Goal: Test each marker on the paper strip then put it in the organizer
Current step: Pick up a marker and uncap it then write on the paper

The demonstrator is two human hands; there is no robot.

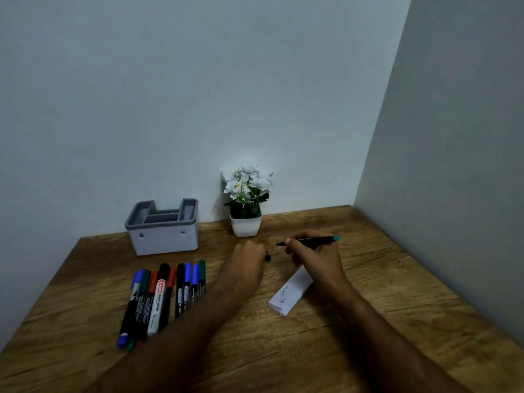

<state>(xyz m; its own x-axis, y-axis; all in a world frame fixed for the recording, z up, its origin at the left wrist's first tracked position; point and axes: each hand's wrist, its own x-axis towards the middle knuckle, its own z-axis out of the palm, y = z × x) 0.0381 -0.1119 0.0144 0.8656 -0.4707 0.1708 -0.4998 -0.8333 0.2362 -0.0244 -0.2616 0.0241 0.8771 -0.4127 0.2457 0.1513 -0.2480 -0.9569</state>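
At the far left of the wooden table, about 11 o'clock from the hands:
Organizer (163, 239): a white box with a grey rim, standing against the wall. Its top is split into several grey compartments; none of them shows a marker, though the inner floors are in shadow and hard to read.

Flower pot (245, 226): at 12 o'clock, a small white pot holding white flowers and green leaves, just right of the organizer.

Marker pile (161, 297): at 9 o'clock from the hands, lying flat on the table (397, 307) in a loose row, caps toward the wall. Blue, green, red and black caps show; one white barrel reads "WHITE BOARD". The left forearm crosses the near ends of some of them, so an exact count is not possible.

Paper strip (289, 296): a folded white slip at 5 o'clock from the left hand, with a few small ink marks on it. Its far end is hidden under the right hand.

Right hand (314, 256): fingers curled round a black pen-like marker (312, 241) with a teal end, held nearly level above the strip, its bare tip pointing left toward 9 o'clock.

Left hand (246, 259): fingers clenched, back of the hand to the camera. A small dark piece (267, 257) sticks out at its right edge; most likely a cap, but too small to tell.
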